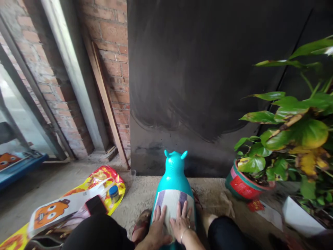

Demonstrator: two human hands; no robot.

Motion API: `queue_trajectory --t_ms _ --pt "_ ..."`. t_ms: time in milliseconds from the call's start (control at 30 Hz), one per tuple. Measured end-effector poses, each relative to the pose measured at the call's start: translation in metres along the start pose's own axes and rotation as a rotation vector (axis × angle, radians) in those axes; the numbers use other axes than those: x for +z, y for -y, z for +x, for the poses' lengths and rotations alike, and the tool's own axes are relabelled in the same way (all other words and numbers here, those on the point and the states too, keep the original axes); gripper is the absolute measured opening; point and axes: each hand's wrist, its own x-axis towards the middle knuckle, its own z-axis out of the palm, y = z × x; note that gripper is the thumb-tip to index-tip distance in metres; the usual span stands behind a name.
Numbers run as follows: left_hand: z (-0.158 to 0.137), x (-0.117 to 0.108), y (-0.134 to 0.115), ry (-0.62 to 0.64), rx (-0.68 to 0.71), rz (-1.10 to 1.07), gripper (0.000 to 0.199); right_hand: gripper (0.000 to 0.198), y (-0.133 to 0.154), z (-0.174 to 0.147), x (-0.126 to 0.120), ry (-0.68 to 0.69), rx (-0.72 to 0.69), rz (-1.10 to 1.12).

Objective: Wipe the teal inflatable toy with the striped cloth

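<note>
A turquoise inflatable animal [174, 168] with two small ears stands between my knees, its head toward the dark panel. Over its back lies a white cloth with purple stripes [168, 197]. My left hand [159, 224] rests flat on the left part of the cloth, fingers stretched forward. To its right, my right hand [182, 222], with a ring and a bracelet, also presses flat on the cloth, fingers slightly spread. Neither hand grips anything. The animal's lower body is hidden by my hands and legs.
A dark panel [192, 86] stands ahead. At right are a potted plant [247, 184] and a white planter [299, 218]. On the left floor, a yellow and red sheet [119, 177] carries a blue-capped bottle [113, 192], a phone [96, 205] and a bag [52, 211].
</note>
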Motion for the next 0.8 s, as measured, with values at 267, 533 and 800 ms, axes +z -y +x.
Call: queue_trajectory --t_ms 267,533,800 --pt "-0.011 -0.015 -0.007 0.04 0.013 -0.022 0.116 0.079 0.004 0.004 0.008 0.039 0.035 0.027" --pt "0.005 -0.009 0.0 0.042 -0.022 -0.023 0.123 0.077 0.005 0.005 0.012 -0.018 0.076 0.086" --pt "0.065 -0.037 -0.011 0.034 -0.031 -0.1 0.131 0.066 0.011 0.082 -0.022 -0.031 0.039 0.061"
